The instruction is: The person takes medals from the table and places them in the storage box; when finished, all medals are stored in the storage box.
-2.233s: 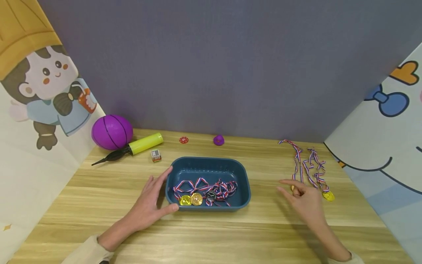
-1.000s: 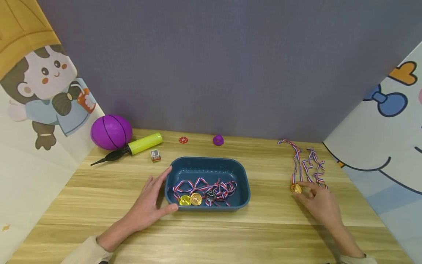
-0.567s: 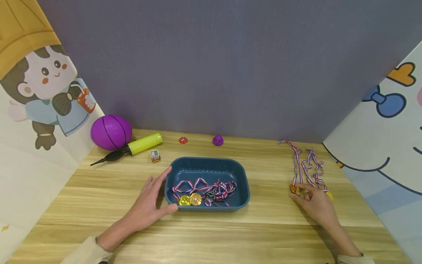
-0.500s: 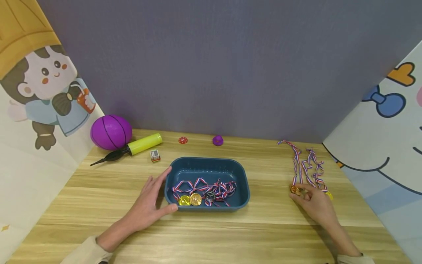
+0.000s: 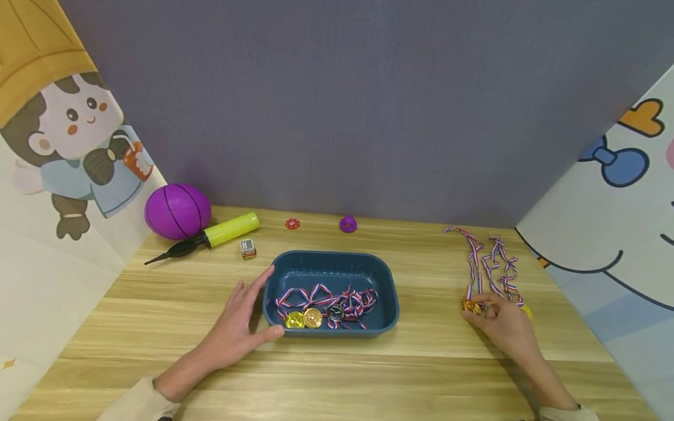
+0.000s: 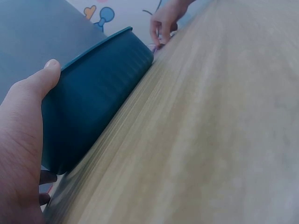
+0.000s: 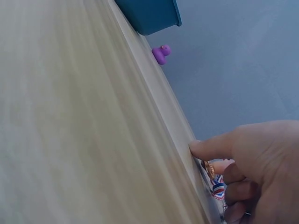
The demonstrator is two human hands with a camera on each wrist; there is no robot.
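Note:
My right hand [image 5: 502, 327] pinches a gold medal [image 5: 472, 307] between thumb and finger, low over the table at right. The right wrist view shows the medal's edge [image 7: 210, 170] and its striped ribbon, partly hidden by the fingers. That ribbon [image 5: 471, 263] runs away toward the back wall. Just beside it lies a second striped ribbon [image 5: 495, 263], its yellow medal [image 5: 526, 311] mostly covered by my hand. At the left end of a dark blue basin [image 5: 389, 292], my left hand [image 5: 231, 327] rests with fingers and thumb extended along the rim. Inside lie a yellow medal [image 5: 295, 320], a gold medal [image 5: 313, 318] and a dark medal [image 5: 336, 313] with tangled ribbons.
A purple ball [image 5: 178, 211], a yellow hand pump [image 5: 231, 229] and a small box [image 5: 248, 248] stand at back left. Along the back wall are a red chip [image 5: 292, 224] and a purple rubber duck [image 5: 348, 224]. Printed panels flank the table.
My right hand has moved onto the gold medal, pinched it and tilted it up from the table. Its ribbon has shifted slightly toward me. The left hand and basin stay put.

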